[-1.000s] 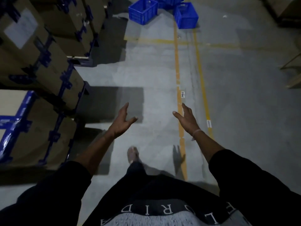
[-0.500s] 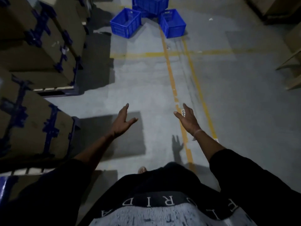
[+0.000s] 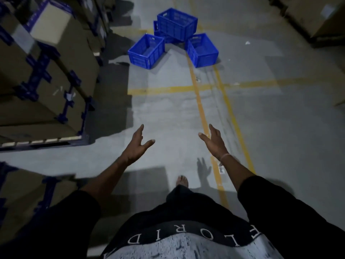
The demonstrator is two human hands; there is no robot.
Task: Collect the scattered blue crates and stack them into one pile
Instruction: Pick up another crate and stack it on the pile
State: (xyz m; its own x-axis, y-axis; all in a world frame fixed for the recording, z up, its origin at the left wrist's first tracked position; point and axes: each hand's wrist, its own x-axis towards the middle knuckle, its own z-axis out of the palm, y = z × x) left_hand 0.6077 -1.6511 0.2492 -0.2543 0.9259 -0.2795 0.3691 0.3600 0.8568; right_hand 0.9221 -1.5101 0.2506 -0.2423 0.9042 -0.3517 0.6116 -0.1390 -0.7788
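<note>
**Empty hands out front, crates dead ahead**

Both arms are stretched forward over the grey concrete floor (image 3: 168, 109), and neither hand holds anything. The left hand (image 3: 137, 144) has its fingers straight and its thumb splayed inward; the right hand (image 3: 214, 142) mirrors it, fingers extended, palm turned toward the other. One bare foot (image 3: 182, 181) shows below them.

The blue plastic crates sit well apart from the fingers, straight up the aisle. The left blue slatted crate (image 3: 146, 51) rests open-side up on the floor, its long axis running diagonally away to the right. The right blue slatted crate (image 3: 202, 50) sits just beside the painted yellow floor line (image 3: 202, 113), angled the other way. Between and behind them stands the stacked blue crate (image 3: 177, 26), perched on another one (how many lie beneath is hard to tell from here).

That is the relation to watch: the group lies forward and slightly between the two hands, the left crate roughly in line with the left hand, the right crate with the right. Judging by this, the pile has been started but two crates remain loose, and a good stretch of floor must be crossed first.

Cardboard boxes on blue racking (image 3: 46, 71) crowd the left side.
</note>
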